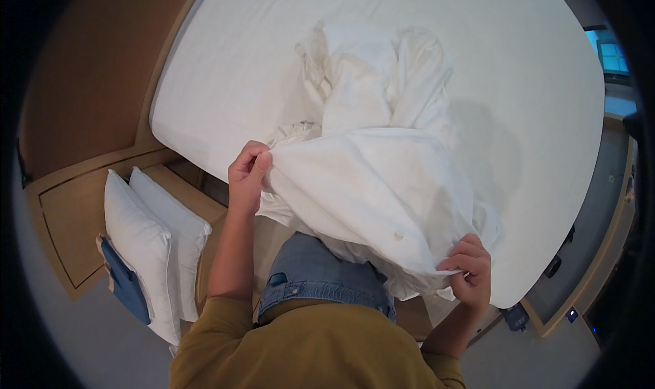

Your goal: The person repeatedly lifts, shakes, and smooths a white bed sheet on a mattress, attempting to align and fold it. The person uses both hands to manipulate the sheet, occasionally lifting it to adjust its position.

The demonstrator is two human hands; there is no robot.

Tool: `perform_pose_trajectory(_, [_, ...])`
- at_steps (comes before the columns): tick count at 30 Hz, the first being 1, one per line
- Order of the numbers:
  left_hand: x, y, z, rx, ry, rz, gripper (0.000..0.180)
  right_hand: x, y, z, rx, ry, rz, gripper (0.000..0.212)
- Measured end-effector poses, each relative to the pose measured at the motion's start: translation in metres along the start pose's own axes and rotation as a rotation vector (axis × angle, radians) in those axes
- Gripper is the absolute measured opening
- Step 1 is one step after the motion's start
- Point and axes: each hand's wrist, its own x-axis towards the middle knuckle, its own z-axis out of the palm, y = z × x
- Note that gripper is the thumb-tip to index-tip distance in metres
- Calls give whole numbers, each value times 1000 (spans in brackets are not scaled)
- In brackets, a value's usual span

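Observation:
A bunched white bed sheet (368,177) lies across the near side of the bed, with part of it hanging over the edge in front of me. My left hand (250,167) is closed on its upper left edge, thumb against fingers. Lower and to the right, my right hand (469,266) pinches another edge of the same cloth. Between the two hands the fabric is drawn out in slanting folds. Beyond them it rises in loose, crumpled heaps. A small round mark shows on the cloth near my right hand.
The white mattress (539,82) fills most of the view. Two white pillows (147,246) stand on edge at the left, a blue fabric item (125,280) leaning against them. A brown headboard (89,75) rises behind the bed's left end. At the far right are a wooden-edged desk (610,252) and a lit screen (613,57).

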Motion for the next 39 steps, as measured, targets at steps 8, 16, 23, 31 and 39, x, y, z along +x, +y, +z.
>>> perform_pose_trajectory(8, [-2,-11,-21,283,-725,-579,32,11,-13,16,-57,-322,270,9])
perform_pose_trajectory(16, [12,-52,50,69,-390,-693,43,25,-20,45,-443,-21,187,25])
perform_pose_trajectory(23, [0,-3,61,-223,-607,-415,23,19,0,62,-443,45,141,21])
perform_pose_trajectory(31, [-11,26,63,-699,-682,-613,26,11,-4,57,-208,157,256,9])
perform_pose_trajectory(39, [-21,25,79,-312,-552,-876,28,-3,1,58,-164,79,303,11])
